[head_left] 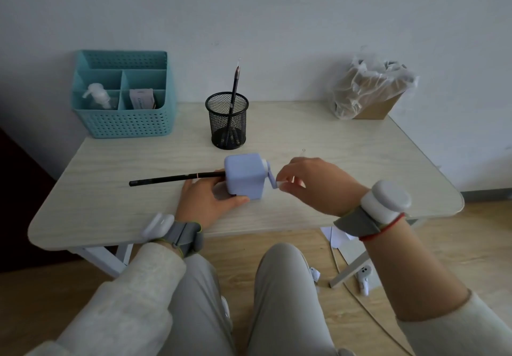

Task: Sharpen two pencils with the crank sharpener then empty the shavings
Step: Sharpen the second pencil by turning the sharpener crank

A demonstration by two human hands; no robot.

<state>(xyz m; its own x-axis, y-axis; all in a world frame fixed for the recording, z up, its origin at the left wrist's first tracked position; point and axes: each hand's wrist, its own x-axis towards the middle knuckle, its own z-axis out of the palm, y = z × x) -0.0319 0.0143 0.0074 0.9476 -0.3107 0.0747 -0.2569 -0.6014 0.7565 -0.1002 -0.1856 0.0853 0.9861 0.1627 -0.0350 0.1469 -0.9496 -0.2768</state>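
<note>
Pencil (pixel 177 178) lies parallel to the desk's (pixel 360 162) front edge, tip in the sharpener (pixel 243 175); our left hand (pixel 205 203) clasps its body, our right hand (pixel 313 184) pinches the crank (pixel 277 183) opposite.

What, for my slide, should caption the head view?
Left hand steadies the lilac sharpener, black pencil inserted; right hand pinches the crank.

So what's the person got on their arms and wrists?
The left sleeve and right sleeve are cream and soft-looking. Each wrist has a grey strap with a white gadget: the left gadget flattish, the right gadget round. The right wrist also has a red string.
</note>
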